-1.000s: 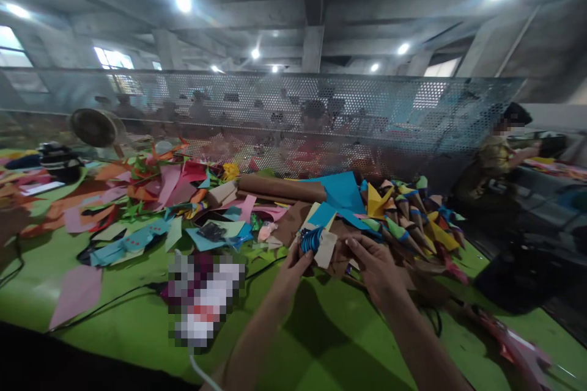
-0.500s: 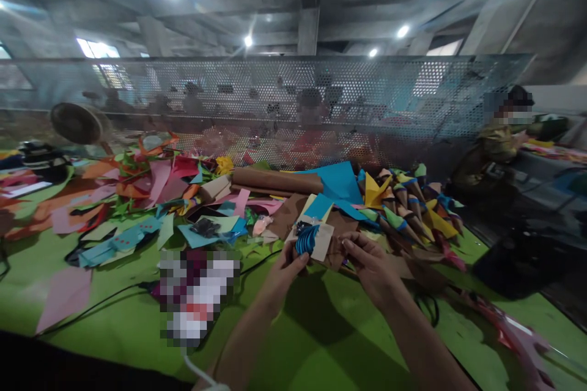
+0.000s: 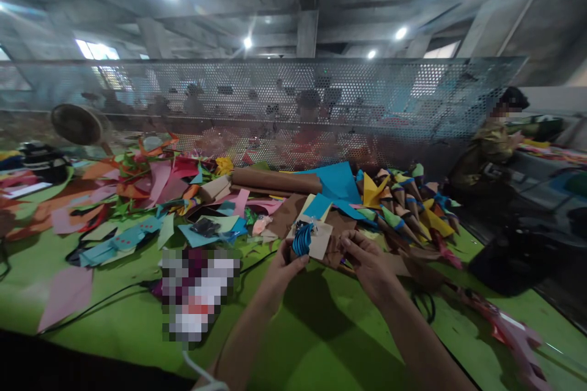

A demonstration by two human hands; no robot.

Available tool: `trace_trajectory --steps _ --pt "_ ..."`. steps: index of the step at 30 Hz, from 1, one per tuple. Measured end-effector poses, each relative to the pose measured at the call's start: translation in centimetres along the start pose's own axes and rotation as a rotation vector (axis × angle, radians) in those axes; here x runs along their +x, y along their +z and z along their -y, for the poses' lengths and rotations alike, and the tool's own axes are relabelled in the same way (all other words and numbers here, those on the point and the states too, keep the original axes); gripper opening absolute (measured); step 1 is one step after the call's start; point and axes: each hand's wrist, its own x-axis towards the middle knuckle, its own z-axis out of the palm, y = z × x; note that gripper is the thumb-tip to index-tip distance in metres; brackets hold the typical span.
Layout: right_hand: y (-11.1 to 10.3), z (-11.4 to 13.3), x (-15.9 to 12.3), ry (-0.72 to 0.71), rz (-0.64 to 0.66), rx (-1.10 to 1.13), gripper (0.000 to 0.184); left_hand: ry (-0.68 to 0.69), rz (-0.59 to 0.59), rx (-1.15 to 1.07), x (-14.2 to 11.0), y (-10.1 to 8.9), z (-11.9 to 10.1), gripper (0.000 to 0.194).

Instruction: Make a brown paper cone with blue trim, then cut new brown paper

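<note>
My left hand (image 3: 288,264) is closed on a small rounded blue piece with dark stripes (image 3: 302,239). My right hand (image 3: 364,259) sits a little to the right, thumb and fingertips pinched together; whatever is between them is too small to make out. Behind the striped piece lies a cream sheet (image 3: 322,241) with a clear bag of small dark bits near it. Brown sheets (image 3: 293,211) and a blue sheet (image 3: 342,180) spread out beyond my hands.
To the right are several paper cones (image 3: 403,214) and a pink glue gun (image 3: 518,333). A pixelated pale object (image 3: 202,299) with a cable lies left on the green table (image 3: 123,330). A fan (image 3: 77,124) and a perforated screen (image 3: 229,104) stand behind. One person (image 3: 488,146) is at far right.
My left hand has turned the striped piece slightly and shifted it a little left. My right hand keeps its pinch, almost in the same place.
</note>
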Motion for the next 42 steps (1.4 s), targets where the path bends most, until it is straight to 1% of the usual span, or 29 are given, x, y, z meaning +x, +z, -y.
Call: trace_trajectory --steps 6,9,13,17,20,25,28,31,33,37,39,42 --pt "-0.1 -0.1 0.0 0.029 -0.006 -0.070 0.037 -0.007 -0.018 -0.018 -0.1 0.1 0.0 0.047" --pt "0.1 0.0 0.0 -0.016 -0.008 -0.094 0.032 -0.004 -0.002 -0.010 -0.1 0.1 -0.2 0.047" --pt "0.3 0.3 -0.1 -0.080 -0.009 -0.086 0.034 -0.004 0.002 -0.019 -0.1 0.2 -0.3 0.051" --pt "0.0 0.1 0.0 -0.061 -0.013 -0.071 0.031 -0.023 -0.006 -0.029 -0.1 0.3 -0.4 0.057" --pt "-0.4 -0.2 0.3 -0.042 -0.030 -0.073 0.031 -0.038 0.010 -0.031 0.0 0.3 -0.4 0.058" --pt "-0.4 -0.3 0.3 -0.031 -0.023 -0.080 0.036 -0.031 0.087 -0.015 -0.1 0.4 -0.2 0.058" --pt "-0.1 0.0 0.1 -0.054 -0.032 -0.089 0.032 -0.052 0.132 0.022 -0.3 0.4 -0.2 0.055" --pt "0.1 0.3 -0.2 -0.090 -0.032 -0.075 0.030 -0.077 0.214 0.030 -0.5 0.4 0.0 0.060" --pt "0.2 0.4 -0.3 -0.087 -0.024 -0.064 0.029 -0.091 0.274 0.022 -0.6 0.5 0.1 0.061" --pt "0.1 0.3 -0.4 -0.047 -0.027 -0.072 0.030 -0.106 0.376 0.037 -0.9 0.9 0.6 0.056" --pt "0.0 0.3 -0.3 -0.051 -0.045 -0.059 0.030 -0.103 0.399 0.053 -1.0 1.1 0.9 0.055" --pt "0.0 0.3 -0.2 -0.079 -0.063 -0.034 0.028 -0.100 0.393 0.084 -1.0 1.1 1.3 0.055"
